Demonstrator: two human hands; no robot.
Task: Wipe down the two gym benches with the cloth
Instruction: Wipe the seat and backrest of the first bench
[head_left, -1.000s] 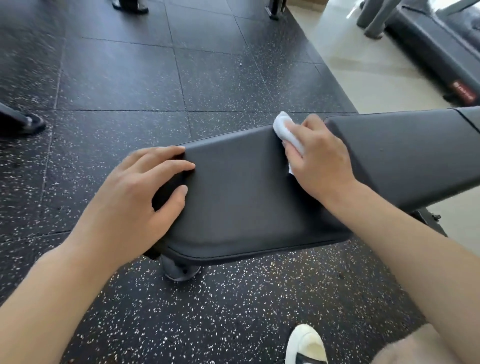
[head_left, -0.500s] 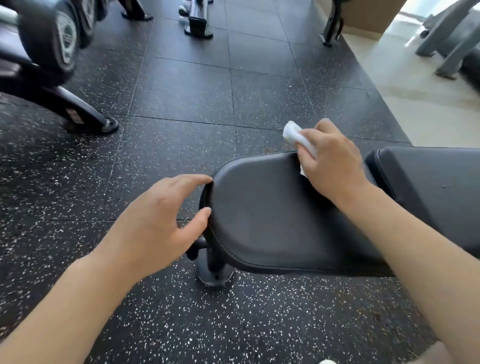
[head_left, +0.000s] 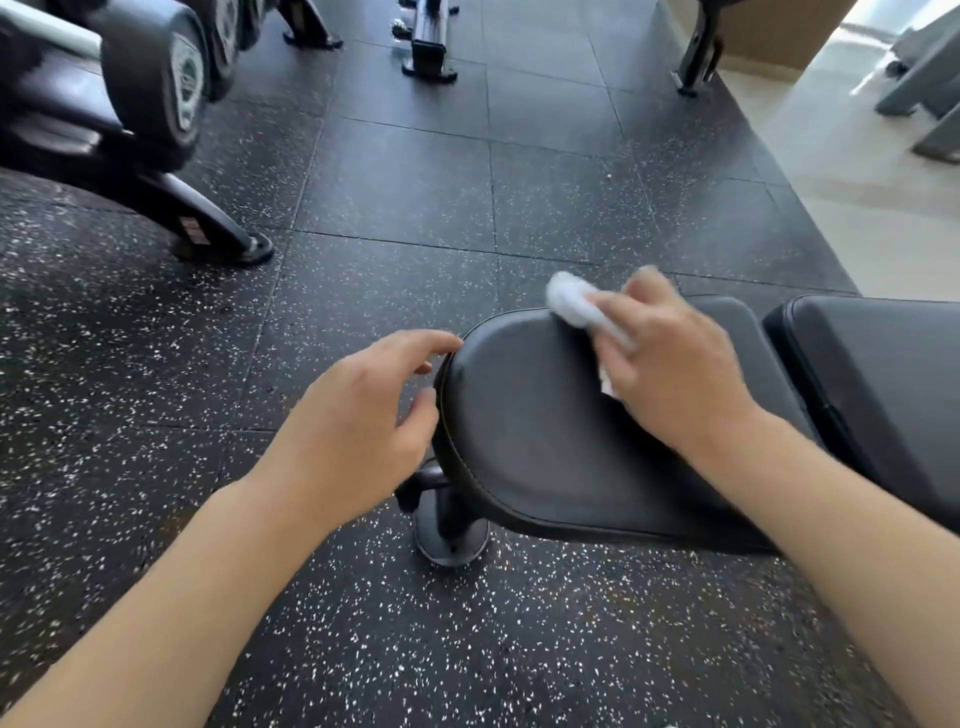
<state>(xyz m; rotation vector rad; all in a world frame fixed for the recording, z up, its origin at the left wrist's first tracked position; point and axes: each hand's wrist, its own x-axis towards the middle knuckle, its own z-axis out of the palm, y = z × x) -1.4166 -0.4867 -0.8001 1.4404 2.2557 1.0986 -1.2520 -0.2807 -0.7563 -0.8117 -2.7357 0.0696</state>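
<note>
The right hand grips the white cloth on the far edge of the bench seat pad. Unwiped pad extends toward the person; the bench's long axis runs rightward. The left hand, fingers relaxed, touches the pad's rounded end.

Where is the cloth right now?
Head view, right of centre: the white cloth is under the right hand, on the seat pad far edge.

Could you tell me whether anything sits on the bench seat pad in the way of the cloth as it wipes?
Nothing visible does. The right hand holds the cloth on the seat pad, whose surface is bare; the left hand is at its end edge.
</note>
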